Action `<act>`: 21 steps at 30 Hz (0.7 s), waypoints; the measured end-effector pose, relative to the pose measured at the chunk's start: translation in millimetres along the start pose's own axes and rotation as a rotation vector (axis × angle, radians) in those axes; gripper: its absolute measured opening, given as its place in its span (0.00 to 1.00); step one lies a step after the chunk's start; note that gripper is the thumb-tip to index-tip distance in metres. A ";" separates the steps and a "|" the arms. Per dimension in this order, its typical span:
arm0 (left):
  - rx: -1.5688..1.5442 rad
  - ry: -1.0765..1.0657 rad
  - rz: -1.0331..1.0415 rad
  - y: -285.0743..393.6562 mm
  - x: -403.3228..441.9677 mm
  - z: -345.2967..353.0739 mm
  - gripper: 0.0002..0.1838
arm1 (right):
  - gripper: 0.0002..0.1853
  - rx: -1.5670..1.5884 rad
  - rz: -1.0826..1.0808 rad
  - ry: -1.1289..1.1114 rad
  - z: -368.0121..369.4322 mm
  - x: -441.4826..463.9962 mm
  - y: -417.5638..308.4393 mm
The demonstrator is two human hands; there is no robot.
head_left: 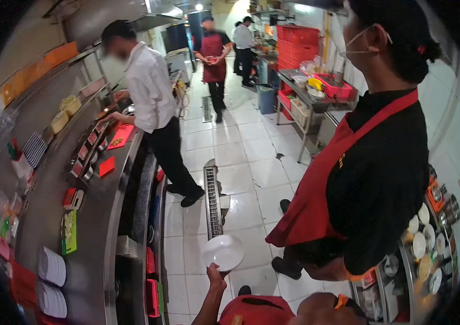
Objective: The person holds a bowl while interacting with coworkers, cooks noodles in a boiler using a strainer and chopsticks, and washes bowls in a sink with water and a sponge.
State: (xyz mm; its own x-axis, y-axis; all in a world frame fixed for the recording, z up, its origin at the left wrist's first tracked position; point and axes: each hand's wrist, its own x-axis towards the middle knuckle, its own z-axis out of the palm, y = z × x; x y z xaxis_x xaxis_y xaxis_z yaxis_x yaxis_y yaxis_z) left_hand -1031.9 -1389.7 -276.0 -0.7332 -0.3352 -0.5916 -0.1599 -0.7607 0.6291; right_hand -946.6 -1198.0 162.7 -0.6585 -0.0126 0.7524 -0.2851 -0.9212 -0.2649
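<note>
A round white plate [223, 253] is held out over the tiled floor by my left hand [216, 275]. The thumb lies on the plate's near rim; the other fingers are hidden beneath it. The upper face of the plate is bare. My red apron [257, 310] shows at the bottom edge. To its right is part of my bent right arm [316, 310], near an orange-edged sleeve, but the right hand does not show.
A person in a red apron [316, 189] stands close on the right. Another in a white shirt [151, 89] works at the left steel counter [97, 216], where stacked white plates [51, 266] stand. A floor drain [212, 200] runs ahead. Bowls [418, 245] fill the right shelf.
</note>
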 end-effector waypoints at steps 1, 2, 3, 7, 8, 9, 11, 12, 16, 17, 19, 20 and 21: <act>-0.021 0.006 0.017 -3.6 4.0 -10.7 0.23 | 0.33 -0.049 -0.040 0.004 -4.5 -3.0 -3.7; -0.004 0.002 0.024 -2.7 1.2 -12.2 0.23 | 0.30 -0.109 -0.091 0.013 -7.9 -3.3 -6.6; 0.022 -0.014 0.025 -1.6 1.9 -9.2 0.22 | 0.27 -0.179 -0.153 0.023 -10.4 -3.8 -7.7; -0.019 0.039 -0.052 5.6 -3.1 -2.6 0.22 | 0.28 0.029 -0.199 0.020 -10.7 13.5 25.4; 0.023 0.015 -0.011 5.5 -5.3 -4.0 0.21 | 0.32 0.138 -0.112 0.069 -5.1 12.4 30.2; 0.031 0.016 -0.016 7.3 -7.3 -1.8 0.21 | 0.32 0.134 -0.116 0.078 -8.2 20.6 31.7; 0.045 0.025 -0.033 7.3 -10.9 1.7 0.20 | 0.35 0.209 0.103 -0.246 -24.8 40.9 35.7; 0.026 0.007 -0.026 6.3 -12.2 4.0 0.17 | 0.35 0.200 0.100 -0.241 -30.8 36.8 40.3; 0.003 -0.145 -0.055 -3.5 -17.7 3.7 0.20 | 0.35 -0.349 0.099 -0.343 -68.7 19.2 62.5; 0.005 -0.172 -0.065 -6.3 -20.3 0.6 0.21 | 0.32 -0.459 0.123 -0.361 -79.7 13.4 62.6; 0.014 -0.226 -0.073 -11.2 -24.7 -3.4 0.23 | 0.32 -0.582 0.558 -0.244 -105.2 -4.3 43.8; 0.015 -0.245 -0.081 -12.7 -23.3 -2.3 0.24 | 0.32 -0.578 0.563 -0.249 -115.4 -10.6 42.5; 0.013 -0.241 -0.081 -16.2 -21.3 -3.7 0.24 | 0.25 -0.778 0.619 -0.183 -125.4 -17.1 43.4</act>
State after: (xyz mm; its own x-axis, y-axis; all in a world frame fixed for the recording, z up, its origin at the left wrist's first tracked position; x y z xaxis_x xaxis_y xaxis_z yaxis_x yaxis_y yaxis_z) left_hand -1011.2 -1372.3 -275.5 -0.8539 -0.1299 -0.5040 -0.2318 -0.7721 0.5917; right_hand -1035.0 -1189.0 62.7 -0.7462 -0.5221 0.4130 -0.3476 -0.2235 -0.9106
